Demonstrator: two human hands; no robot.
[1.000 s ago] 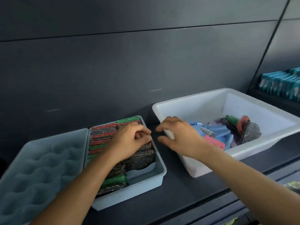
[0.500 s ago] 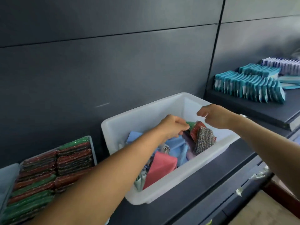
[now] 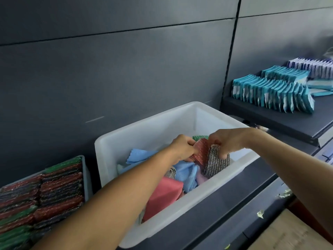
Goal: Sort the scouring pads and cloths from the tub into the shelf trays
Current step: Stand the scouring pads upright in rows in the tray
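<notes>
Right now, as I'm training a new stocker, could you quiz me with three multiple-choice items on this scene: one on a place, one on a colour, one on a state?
1. The tray of stacked scouring pads stands: A) left of the white tub B) right of it C) inside it.
2. The cloth by the tub's near wall is: A) yellow B) black C) pink.
3. The left hand and right hand: A) hang open B) each grip a pad in the tub C) rest on the shelf.
Answers: 1 A, the tray sits at the tub's left. 2 C, its folded pink face shows. 3 B, the left hand pinches the red pad and the right hand grips the silver pad.
</notes>
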